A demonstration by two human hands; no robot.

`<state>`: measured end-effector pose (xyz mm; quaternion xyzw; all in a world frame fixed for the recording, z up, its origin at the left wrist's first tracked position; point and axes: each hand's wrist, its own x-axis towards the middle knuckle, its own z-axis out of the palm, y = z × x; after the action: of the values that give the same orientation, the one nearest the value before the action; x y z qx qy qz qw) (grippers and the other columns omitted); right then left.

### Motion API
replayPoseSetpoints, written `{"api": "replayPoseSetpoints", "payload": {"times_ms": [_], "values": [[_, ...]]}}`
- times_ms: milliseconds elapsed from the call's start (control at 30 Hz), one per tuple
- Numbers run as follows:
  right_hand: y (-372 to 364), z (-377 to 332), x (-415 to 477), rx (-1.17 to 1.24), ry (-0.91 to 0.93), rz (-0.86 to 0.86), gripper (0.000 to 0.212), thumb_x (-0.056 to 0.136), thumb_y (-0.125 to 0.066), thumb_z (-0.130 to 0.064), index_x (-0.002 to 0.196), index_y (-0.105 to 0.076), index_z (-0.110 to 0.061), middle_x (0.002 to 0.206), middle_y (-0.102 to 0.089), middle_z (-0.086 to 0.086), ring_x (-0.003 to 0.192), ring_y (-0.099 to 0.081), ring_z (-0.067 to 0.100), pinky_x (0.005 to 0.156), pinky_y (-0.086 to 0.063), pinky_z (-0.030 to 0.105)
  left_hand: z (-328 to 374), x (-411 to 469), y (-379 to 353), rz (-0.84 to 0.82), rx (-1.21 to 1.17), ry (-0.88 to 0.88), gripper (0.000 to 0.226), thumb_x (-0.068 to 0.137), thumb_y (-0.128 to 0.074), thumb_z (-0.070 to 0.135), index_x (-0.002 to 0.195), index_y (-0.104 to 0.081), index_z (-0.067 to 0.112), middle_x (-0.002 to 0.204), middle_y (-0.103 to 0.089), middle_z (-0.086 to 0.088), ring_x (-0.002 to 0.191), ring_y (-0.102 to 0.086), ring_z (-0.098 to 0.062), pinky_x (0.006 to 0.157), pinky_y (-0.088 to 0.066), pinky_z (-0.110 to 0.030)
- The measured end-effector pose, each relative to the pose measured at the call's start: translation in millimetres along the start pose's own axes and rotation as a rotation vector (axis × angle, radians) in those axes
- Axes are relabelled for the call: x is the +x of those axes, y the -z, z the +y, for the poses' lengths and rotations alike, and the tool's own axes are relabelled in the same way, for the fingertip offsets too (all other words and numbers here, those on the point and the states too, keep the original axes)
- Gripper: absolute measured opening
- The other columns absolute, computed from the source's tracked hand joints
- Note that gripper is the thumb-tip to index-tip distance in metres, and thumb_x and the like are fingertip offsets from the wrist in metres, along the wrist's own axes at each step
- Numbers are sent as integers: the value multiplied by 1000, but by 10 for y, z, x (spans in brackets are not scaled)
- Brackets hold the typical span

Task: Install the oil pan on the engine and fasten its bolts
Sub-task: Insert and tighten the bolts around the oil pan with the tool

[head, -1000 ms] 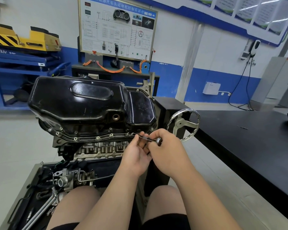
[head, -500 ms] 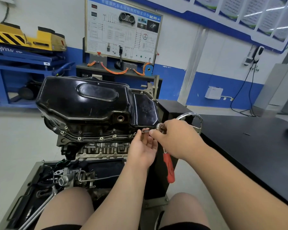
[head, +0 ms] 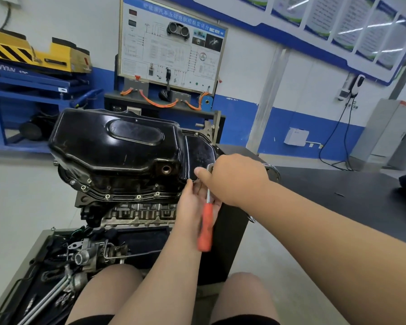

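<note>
Bright, evenly lit workshop seen through a wide-angle lens.
White streaks of overhead light reflect in the glossy posters (head: 361,26) at upper right, and soft glare sits on the black oil pan (head: 117,146). Shadows are faint. The wall (head: 314,85) and pillar (head: 267,97) bow toward the edges. The right hand (head: 234,179) and ratchet (head: 205,228) look slightly soft, perhaps from motion.
</note>
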<state>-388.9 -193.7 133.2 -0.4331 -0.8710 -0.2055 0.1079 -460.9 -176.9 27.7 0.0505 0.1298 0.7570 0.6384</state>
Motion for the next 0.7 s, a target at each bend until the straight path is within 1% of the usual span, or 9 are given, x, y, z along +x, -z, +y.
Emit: {"api": "replayPoseSetpoints", "payload": {"times_ms": [100, 167, 233, 300, 400, 500, 567, 633, 700], "values": [[85, 79, 43, -146, 159, 38, 47, 96, -38, -52, 66, -48, -17, 62, -48, -3, 52, -42, 11, 45, -27, 24, 22, -16, 10, 6, -66, -32, 32, 101, -41, 32, 99, -64, 10, 94, -72, -5, 101, -64, -20, 97, -46, -39], [118, 165, 77, -345, 457, 140, 28, 96, -46, -41, 87, -57, -17, 76, -58, -3, 67, -47, 13, 56, -32, 27, 9, -19, 11, 55, -67, -45, 26, 98, -50, 34, 92, -63, 12, 80, -70, 0, 80, -62, -13, 90, -48, -33], [140, 201, 76, -447, 589, 172, 17, 94, -53, -33, 101, -58, -19, 88, -61, -1, 84, -49, 18, 66, -34, 31, -43, -5, 10, 90, -60, -49, 27, 94, -55, 40, 85, -62, 15, 70, -66, 5, 62, -56, -9, 83, -49, -31], [112, 171, 49, -372, 532, 167, 23, 94, -50, -42, 94, -59, -21, 78, -58, -4, 76, -50, 16, 64, -33, 30, -77, -4, 24, 62, -75, -54, 32, 94, -53, 45, 84, -63, 16, 76, -68, 4, 71, -61, -11, 93, -48, -35], [21, 47, -23, -110, 155, 50, 57, 93, -31, -63, 62, -49, -19, 55, -46, -3, 49, -44, 12, 46, -26, 24, -62, -15, 56, -36, -63, -31, 37, 99, -43, 42, 102, -67, 14, 104, -72, -6, 103, -65, -20, 98, -46, -40], [2, 7, -47, -38, 28, -27, 62, 91, -29, -66, 57, -47, -18, 54, -45, 0, 47, -43, 14, 42, -26, 24, -34, -37, 68, -50, -55, -7, 34, 99, -44, 35, 101, -67, 10, 103, -72, -9, 103, -65, -23, 100, -45, -42], [33, 68, -25, -224, 234, 53, 54, 93, -36, -59, 73, -57, -14, 58, -46, -3, 51, -40, 12, 45, -25, 24, -35, -39, 70, -3, -66, -32, 29, 98, -49, 33, 86, -64, 11, 80, -73, -4, 87, -66, -19, 101, -45, -41], [75, 159, -3, -417, 524, 163, 31, 95, -44, -43, 91, -58, -16, 75, -56, -3, 70, -48, 15, 57, -31, 27, -52, -36, 73, 36, -47, -26, 26, 95, -54, 35, 82, -61, 14, 68, -68, 2, 70, -62, -12, 89, -49, -35], [104, 218, 8, -483, 603, 182, 15, 94, -50, -30, 98, -57, -18, 89, -60, -1, 87, -51, 19, 68, -36, 33, -72, -31, 60, 57, -18, -9, 27, 92, -58, 39, 80, -61, 16, 67, -64, 6, 59, -55, -8, 78, -49, -30]]}}
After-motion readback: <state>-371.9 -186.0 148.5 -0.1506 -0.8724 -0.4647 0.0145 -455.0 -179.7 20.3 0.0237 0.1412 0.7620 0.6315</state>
